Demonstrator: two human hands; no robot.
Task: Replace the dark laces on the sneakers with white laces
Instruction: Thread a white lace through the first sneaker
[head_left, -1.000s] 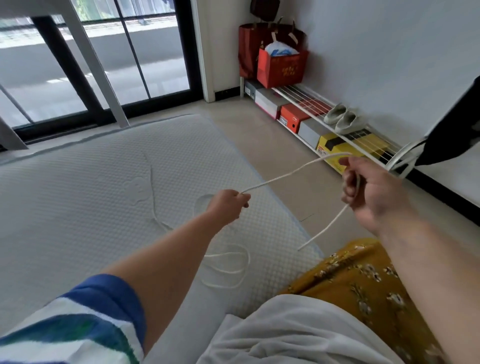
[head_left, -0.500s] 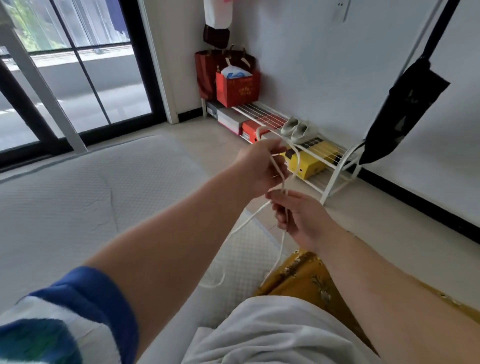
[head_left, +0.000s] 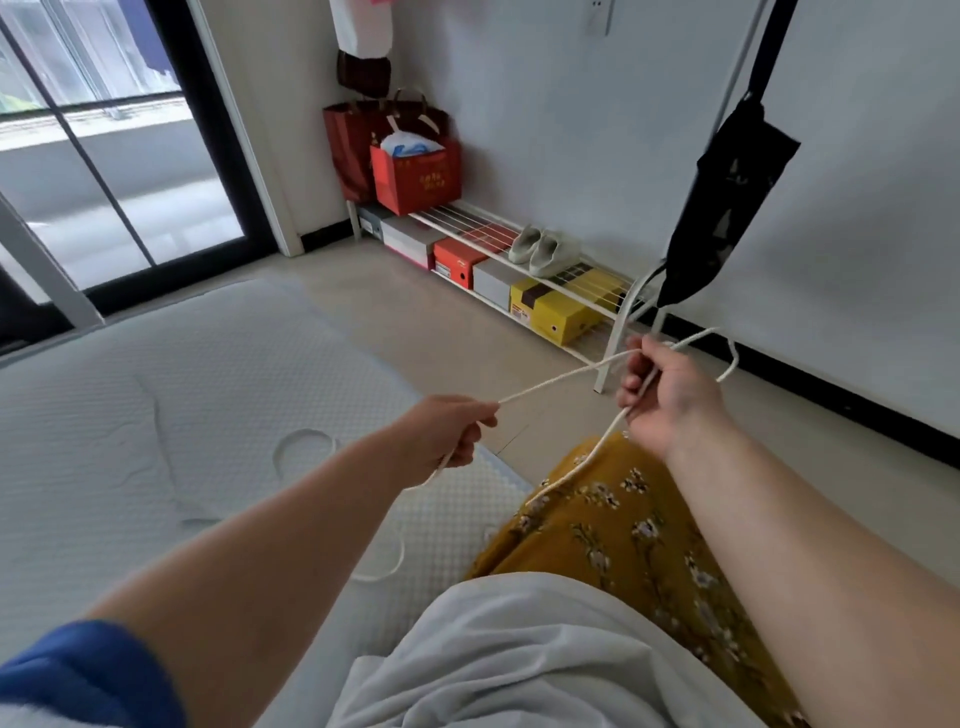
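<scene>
Now the hands, bunched together half a second ago, are apart again, drawing the white lace (head_left: 566, 375) taut between them; I judge it is being straightened before threading. Left hand (head_left: 441, 431) pinches it, fist-like, at 9 o'clock of the right hand (head_left: 670, 395), whose curled fingers clamp a loop. Slack trails onto the mattress (head_left: 156, 415). Pale sneakers (head_left: 543, 252) sit at 12 o'clock on the rack (head_left: 608, 306).
</scene>
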